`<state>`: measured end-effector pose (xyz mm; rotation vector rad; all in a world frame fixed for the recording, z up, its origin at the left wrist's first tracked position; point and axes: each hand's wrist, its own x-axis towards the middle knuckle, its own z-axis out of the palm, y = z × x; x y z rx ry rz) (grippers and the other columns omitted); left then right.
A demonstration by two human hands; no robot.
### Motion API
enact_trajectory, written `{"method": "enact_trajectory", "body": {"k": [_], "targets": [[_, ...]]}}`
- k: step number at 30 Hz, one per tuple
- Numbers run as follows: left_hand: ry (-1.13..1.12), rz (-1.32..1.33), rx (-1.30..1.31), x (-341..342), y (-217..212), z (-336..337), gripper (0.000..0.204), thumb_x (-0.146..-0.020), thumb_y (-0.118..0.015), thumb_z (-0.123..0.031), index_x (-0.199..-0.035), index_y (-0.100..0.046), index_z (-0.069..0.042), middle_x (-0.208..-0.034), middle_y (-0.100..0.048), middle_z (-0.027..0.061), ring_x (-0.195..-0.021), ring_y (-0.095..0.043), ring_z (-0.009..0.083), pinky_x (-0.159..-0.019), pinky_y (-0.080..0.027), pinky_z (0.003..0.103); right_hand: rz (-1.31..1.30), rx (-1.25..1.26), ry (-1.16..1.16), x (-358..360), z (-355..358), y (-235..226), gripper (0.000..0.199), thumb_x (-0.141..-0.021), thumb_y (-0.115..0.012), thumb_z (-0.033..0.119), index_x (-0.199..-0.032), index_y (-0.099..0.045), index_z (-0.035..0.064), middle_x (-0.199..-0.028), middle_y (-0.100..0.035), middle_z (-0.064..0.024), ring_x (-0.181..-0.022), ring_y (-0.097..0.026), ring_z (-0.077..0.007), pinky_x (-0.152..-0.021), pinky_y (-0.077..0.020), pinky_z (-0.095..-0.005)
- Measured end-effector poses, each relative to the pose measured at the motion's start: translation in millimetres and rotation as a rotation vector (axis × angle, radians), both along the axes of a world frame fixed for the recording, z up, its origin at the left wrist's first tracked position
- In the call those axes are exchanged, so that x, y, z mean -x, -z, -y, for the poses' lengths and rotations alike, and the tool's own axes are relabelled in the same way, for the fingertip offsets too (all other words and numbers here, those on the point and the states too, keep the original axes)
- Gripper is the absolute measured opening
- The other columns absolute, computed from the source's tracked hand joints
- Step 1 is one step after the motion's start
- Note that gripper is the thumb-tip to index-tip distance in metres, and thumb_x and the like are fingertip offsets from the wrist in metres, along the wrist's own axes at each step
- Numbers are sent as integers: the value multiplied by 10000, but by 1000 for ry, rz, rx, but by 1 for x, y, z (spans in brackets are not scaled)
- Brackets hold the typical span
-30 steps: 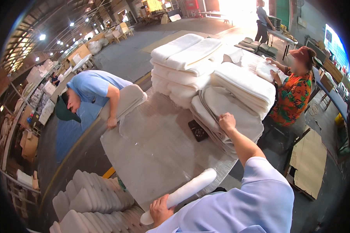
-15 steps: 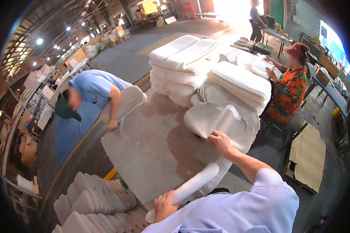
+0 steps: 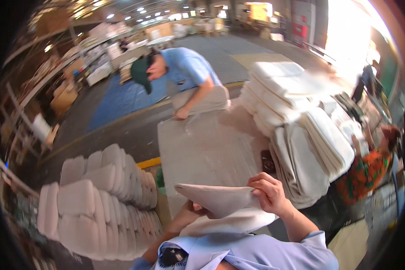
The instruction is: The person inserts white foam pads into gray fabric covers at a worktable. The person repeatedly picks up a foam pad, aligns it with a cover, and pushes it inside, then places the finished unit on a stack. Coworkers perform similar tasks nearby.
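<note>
Both hands grasp a flat off-white fabric cushion cover (image 3: 218,198) held up just over the near edge of the grey desk (image 3: 202,148). The right hand (image 3: 267,194) pinches its right edge; the left hand (image 3: 194,211) grips underneath, seemingly to spread it open over the white foam pad (image 3: 231,223) below. Stacked covers (image 3: 301,135) lie right of the hands.

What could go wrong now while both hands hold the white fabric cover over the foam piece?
The right hand pinches only one edge of the fabric cover, so it may slip off the foam piece. The left hand is mostly hidden underneath. The leaning cushion stack nearby might slide if bumped.
</note>
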<state>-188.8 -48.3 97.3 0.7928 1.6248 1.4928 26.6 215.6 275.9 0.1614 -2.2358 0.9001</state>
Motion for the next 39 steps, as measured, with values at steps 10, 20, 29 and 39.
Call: {"method": "enact_trajectory", "body": {"k": [10, 20, 29, 39], "targets": [[-291, -74, -195, -2, -78, 14, 351, -966, -680, 33, -1314, -681, -9, -1249, -737, 62, -1145, -664, 138, -1038, -533, 324, 29, 493, -46, -1, -9, 6, 653, -910, -818, 537, -1172, -648, -36, -968, -638, -75, -845, -626, -182, -777, -502, -333], [-501, -434, -247, -42, -156, 6, 242, -945, -718, 14, -1177, -676, -41, -980, -692, 58, -877, -631, 101, -758, -521, 301, 386, 558, -501, 24, 37, -6, 974, -727, -944, 620, -1323, -632, -85, -1138, -649, -138, -1052, -621, -203, -952, -482, -367], [-535, -492, -185, -44, -142, 24, 273, -964, -789, -149, -1179, -677, -23, -1095, -673, 57, -960, -637, 118, -786, -534, 299, 177, 445, -17, 44, 23, 42, 168, -984, -713, 115, -998, -677, -49, -894, -628, -35, -829, -552, -134, -780, -438, -271], [-716, -337, -124, -45, -90, 61, 245, -979, -773, -92, -1198, -672, -50, -1110, -679, 34, -996, -646, 113, -888, -545, 285, 30, 346, 36, 64, 37, 24, 167, -946, -756, 90, -1017, -656, -23, -890, -629, -59, -801, -546, -142, -753, -455, -275]]}}
